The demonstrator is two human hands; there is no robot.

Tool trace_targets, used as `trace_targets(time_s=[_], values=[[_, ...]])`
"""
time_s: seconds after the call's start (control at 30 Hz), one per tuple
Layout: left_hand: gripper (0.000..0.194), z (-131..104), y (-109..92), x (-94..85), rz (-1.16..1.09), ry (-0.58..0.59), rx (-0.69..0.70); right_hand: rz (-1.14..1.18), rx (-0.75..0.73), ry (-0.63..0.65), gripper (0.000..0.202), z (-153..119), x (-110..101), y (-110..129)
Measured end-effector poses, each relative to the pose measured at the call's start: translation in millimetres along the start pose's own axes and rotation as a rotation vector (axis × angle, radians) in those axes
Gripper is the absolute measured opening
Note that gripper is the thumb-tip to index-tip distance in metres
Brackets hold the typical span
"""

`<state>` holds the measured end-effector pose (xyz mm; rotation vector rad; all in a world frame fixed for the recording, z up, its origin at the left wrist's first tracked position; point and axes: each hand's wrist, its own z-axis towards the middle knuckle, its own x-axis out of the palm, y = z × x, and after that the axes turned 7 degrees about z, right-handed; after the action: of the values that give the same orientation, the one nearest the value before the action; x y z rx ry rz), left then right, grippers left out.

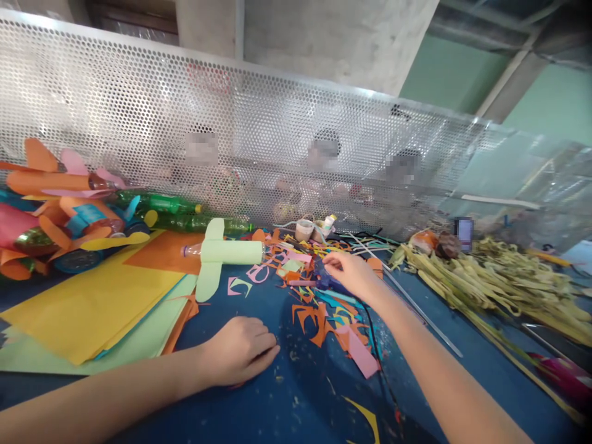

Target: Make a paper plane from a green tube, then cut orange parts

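My left hand rests on the blue table with its fingers curled in and nothing visible in them. My right hand hovers at a dark blue glue gun, its fingers loosely bent and apart over the tool; whether they touch it is unclear. A black cord runs from the glue gun toward the front. Left of my right hand lies a plastic bottle wrapped in pale green paper, with pale green wings like a plane. Paper scraps in orange, pink and blue surround the glue gun.
Coloured paper sheets are stacked at left, below several finished bottle planes. Green bottles lie behind. Small cups stand at the back. Dried plant strips pile up at right. A perforated metal panel closes the far side, people beyond it.
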<state>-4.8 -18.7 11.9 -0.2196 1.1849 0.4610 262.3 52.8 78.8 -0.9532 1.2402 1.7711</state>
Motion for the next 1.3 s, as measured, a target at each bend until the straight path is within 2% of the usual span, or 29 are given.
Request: trace_targets(time_s=[0.1,0.2,0.43,0.63,0.7,0.87,1.07,1.17,1.3], values=[[0.028,0,0,0.2,0.001,0.007,-0.005,-0.114,0.101,0.001,0.014,15,-12,-32],[0.027,0,0,1.5,-0.001,0.016,-0.009,-0.169,0.175,0.020,0.019,20,-12,-56],[0.028,1,1,3.1,-0.009,0.058,-0.018,-0.156,0.208,0.100,0.020,23,6,-82],[0.029,1,1,2.3,-0.011,0.060,-0.016,-0.052,0.190,0.197,0.017,23,15,-85],[0.029,1,1,1.9,-0.014,0.063,-0.017,-0.015,0.189,0.191,0.022,22,15,-86],[0.029,0,1,0.7,-0.024,0.063,-0.018,0.057,0.173,0.011,0.016,25,10,-87],[0.029,0,1,-0.7,-0.034,0.080,-0.021,0.217,0.068,-0.180,0.025,29,-2,-76],[0.029,1,1,-0.8,-0.040,0.083,-0.023,0.325,0.007,-0.220,0.023,32,-4,-68],[0.029,0,1,-1.3,-0.061,0.082,-0.034,0.496,-0.028,-0.178,0.024,34,4,-60]])
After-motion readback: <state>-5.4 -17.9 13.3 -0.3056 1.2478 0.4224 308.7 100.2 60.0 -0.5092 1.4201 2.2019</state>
